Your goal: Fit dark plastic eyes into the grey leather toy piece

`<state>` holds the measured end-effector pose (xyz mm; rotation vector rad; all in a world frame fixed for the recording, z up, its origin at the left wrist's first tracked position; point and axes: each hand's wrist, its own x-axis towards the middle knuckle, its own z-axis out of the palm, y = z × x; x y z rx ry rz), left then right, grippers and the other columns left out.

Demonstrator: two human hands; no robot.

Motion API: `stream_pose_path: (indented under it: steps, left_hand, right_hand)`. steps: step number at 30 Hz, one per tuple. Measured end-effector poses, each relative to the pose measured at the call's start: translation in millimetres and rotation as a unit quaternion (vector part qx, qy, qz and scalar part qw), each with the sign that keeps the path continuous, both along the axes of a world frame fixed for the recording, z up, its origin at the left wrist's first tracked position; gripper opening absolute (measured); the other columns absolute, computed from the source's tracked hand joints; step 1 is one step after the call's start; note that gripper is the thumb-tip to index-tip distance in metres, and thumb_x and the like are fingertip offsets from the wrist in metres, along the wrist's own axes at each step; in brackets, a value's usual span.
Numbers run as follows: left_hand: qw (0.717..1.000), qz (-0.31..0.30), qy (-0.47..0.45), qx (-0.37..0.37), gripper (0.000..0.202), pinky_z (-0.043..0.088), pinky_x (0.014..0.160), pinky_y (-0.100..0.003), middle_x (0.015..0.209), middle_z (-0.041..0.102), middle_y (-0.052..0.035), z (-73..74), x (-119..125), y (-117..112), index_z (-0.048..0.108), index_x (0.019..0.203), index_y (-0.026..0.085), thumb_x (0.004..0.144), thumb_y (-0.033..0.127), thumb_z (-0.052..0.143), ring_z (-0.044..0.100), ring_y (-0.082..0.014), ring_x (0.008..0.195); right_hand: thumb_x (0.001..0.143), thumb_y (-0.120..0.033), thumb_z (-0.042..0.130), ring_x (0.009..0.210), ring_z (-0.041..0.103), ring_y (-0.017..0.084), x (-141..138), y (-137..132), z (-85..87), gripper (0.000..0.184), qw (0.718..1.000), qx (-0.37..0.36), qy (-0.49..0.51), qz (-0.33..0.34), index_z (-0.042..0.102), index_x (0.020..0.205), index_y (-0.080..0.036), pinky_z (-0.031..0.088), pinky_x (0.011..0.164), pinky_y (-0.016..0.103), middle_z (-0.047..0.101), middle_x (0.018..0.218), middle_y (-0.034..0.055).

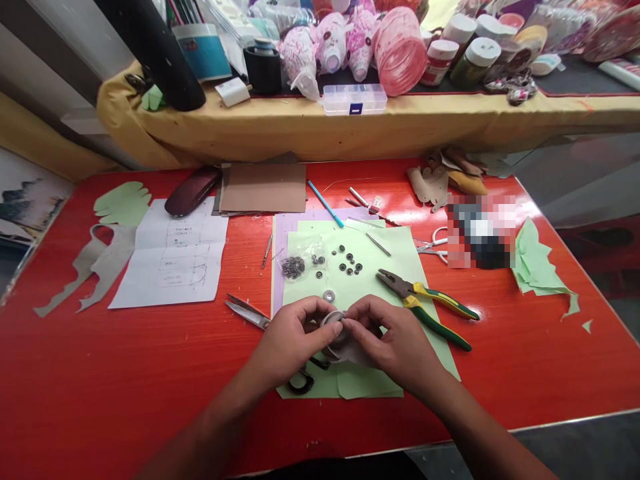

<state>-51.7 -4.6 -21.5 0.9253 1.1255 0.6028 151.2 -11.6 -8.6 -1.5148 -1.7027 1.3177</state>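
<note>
My left hand point(303, 327) and my right hand point(385, 330) meet over the green paper point(360, 267), both closed on a curled grey leather-like piece point(340, 350). Thumbs and fingertips pinch its upper edge; anything small between them is hidden. Just beyond the fingers lies a round metal disc point(329, 295). Several dark snap buttons point(349, 257) are scattered on the paper, beside a clear bag of snap parts point(294, 267). Pliers point(425, 297) with green and yellow handles rest right of my right hand. Under my left hand lie scissors point(250, 313), partly covered.
A drawn paper sheet point(175, 253), glasses case point(193, 191) and grey scraps point(107, 257) lie left. Brown boards point(265, 188) and a blue pen point(325, 203) are at the back. White-handled scissors point(437, 245) and green scraps point(537, 260) lie right. A cluttered shelf point(250, 130) borders the red table point(165, 373).
</note>
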Motion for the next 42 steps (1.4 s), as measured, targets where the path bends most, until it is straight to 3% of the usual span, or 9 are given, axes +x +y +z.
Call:
stream_pose_path:
  steps: [6,11,13,17,22,30,42]
  left_hand:
    - [1.0,0.004,0.005,-0.005,0.027,0.052,0.071,-0.028,0.089,0.066,-0.0028,-1.6,0.6,-1.1,0.07,0.098,0.017,0.087,0.041,0.076,0.063,-0.0182,0.081]
    - [0.999,0.003,0.04,0.016,0.025,0.051,0.069,-0.027,0.084,0.064,-0.0016,-0.4,3.0,-2.2,0.069,0.099,0.018,0.089,0.041,0.073,0.059,-0.0172,0.078]
    - [0.997,-0.007,0.065,0.034,0.023,0.05,0.068,-0.027,0.082,0.064,-0.0012,0.8,3.7,-2.3,0.07,0.098,0.018,0.09,0.039,0.072,0.059,-0.0169,0.076]
    - [0.992,-0.03,0.09,0.081,0.015,0.049,0.068,-0.027,0.082,0.065,-0.0009,4.4,3.3,-1.8,0.07,0.095,0.019,0.091,0.034,0.068,0.059,-0.0164,0.075]
    - [0.985,-0.05,0.109,0.122,0.011,0.048,0.07,-0.027,0.085,0.066,-0.0014,5.7,2.0,-0.6,0.071,0.093,0.019,0.091,0.029,0.066,0.06,-0.0166,0.078]
    - [0.998,-0.045,0.035,0.027,0.018,0.049,0.066,-0.025,0.082,0.065,-0.0014,1.8,3.6,-0.5,0.069,0.094,0.017,0.089,0.035,0.071,0.06,-0.0161,0.076]
    - [0.998,-0.054,0.021,-0.028,0.02,0.045,0.06,-0.024,0.077,0.06,0.0001,-1.0,4.6,-0.5,0.068,0.091,0.016,0.085,0.034,0.074,0.054,-0.0141,0.069]
  right_hand:
    - [0.096,-0.028,0.065,0.062,0.055,0.014,-0.3,1.4,-0.8,0.009,1.0,-0.005,0.012,-0.003,0.069,0.091,-0.022,0.041,0.056,0.025,0.062,0.069,-0.0024]
    - [0.097,-0.026,0.066,0.07,0.058,0.016,3.3,3.0,-3.1,0.007,0.999,0.043,0.0,0.008,0.068,0.091,-0.022,0.045,0.063,0.026,0.064,0.078,-0.0002]
    - [0.096,-0.025,0.069,0.075,0.059,0.017,6.2,4.0,-4.7,0.004,0.997,0.069,-0.018,0.011,0.068,0.097,-0.022,0.046,0.067,0.028,0.063,0.083,0.0008]
    - [0.097,-0.026,0.069,0.093,0.063,0.021,11.8,5.5,-6.0,0.014,0.993,0.102,-0.022,0.052,0.069,0.111,-0.022,0.049,0.081,0.032,0.066,0.098,0.0047]
    - [0.102,-0.026,0.062,0.09,0.063,0.021,12.9,4.2,-5.4,0.012,0.993,0.073,-0.012,0.094,0.07,0.095,-0.022,0.047,0.079,0.032,0.069,0.093,0.0043]
    - [0.1,-0.025,0.063,0.082,0.064,0.018,11.5,1.5,-3.6,0.015,0.996,0.041,0.015,0.077,0.069,0.087,-0.022,0.046,0.073,0.028,0.07,0.086,0.0015]
    - [0.1,-0.031,0.063,0.076,0.063,0.017,11.9,8.5,0.6,0.021,0.995,-0.05,0.02,0.087,0.067,0.081,-0.021,0.045,0.067,0.027,0.071,0.079,0.0003]
